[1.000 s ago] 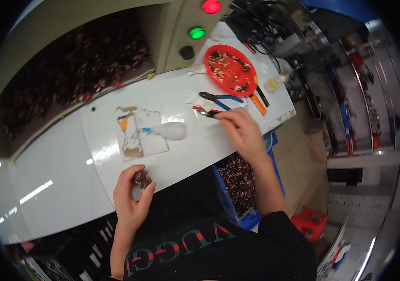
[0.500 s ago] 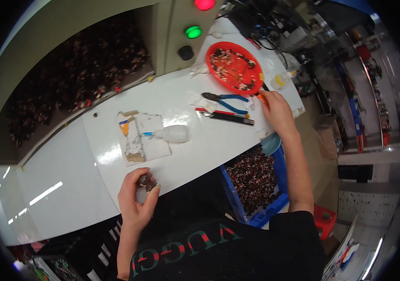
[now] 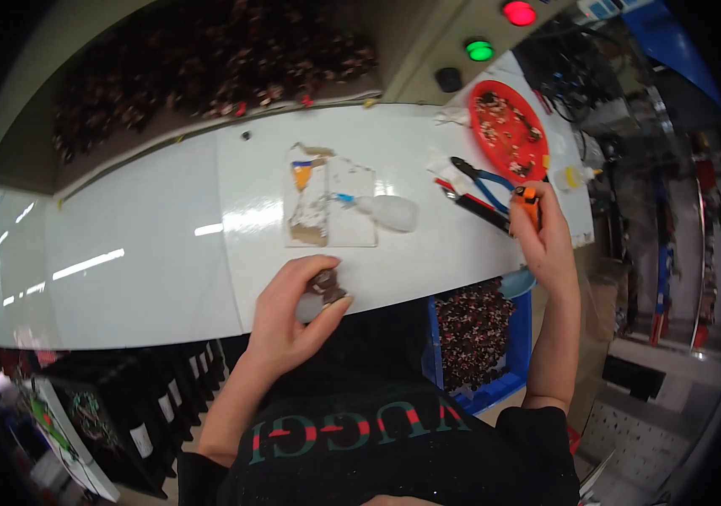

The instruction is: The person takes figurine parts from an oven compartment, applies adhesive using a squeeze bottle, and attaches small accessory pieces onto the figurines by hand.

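My left hand (image 3: 280, 314) is closed round a small dark-brown figure (image 3: 325, 287), held between thumb and fingers over the table's front edge. At the right, my right hand (image 3: 553, 240) grips an orange and black hand tool (image 3: 530, 199); its exact kind is hard to make out. Just beside that hand lie blue-handled cutting pliers (image 3: 495, 180) and a slim black and red tool (image 3: 478, 208). Left of these, a clear squeeze bottle (image 3: 394, 214) with a blue tip rests on a worn white board (image 3: 352, 232).
A red basin (image 3: 508, 156) with small brown and pink pieces stands at the back right, near a yellow-labelled bottle (image 3: 571, 178). Below the table edge sits a blue crate (image 3: 495, 392) full of similar pieces. A booth (image 3: 415, 63) heaped with pieces lines the back.
My right hand has lifted the orange tool away from beside the red basin. The view has turned, shifting the table contents rightward. My left hand still holds the brown figure.
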### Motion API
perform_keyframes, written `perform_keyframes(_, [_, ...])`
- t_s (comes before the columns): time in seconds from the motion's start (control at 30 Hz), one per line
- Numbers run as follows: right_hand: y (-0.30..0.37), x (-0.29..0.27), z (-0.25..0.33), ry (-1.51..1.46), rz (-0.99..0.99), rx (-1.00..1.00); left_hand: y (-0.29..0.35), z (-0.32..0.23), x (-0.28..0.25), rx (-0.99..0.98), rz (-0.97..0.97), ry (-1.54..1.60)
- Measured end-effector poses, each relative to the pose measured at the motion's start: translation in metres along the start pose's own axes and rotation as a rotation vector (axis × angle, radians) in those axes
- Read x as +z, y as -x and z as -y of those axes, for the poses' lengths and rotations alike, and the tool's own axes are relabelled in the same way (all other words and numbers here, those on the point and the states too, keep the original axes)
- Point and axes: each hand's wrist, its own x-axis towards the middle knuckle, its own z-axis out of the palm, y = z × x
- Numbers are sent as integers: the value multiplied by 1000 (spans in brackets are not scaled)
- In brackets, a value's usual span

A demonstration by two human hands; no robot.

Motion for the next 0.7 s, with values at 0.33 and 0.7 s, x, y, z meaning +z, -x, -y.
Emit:
perform_keyframes(0.33, [-38,123,80,325,375,-493,8,-1,-12,43,-41,50])
perform_keyframes(0.7, [-51,95,53,-219,-12,-199,8,-1,-20,43,-23,67])
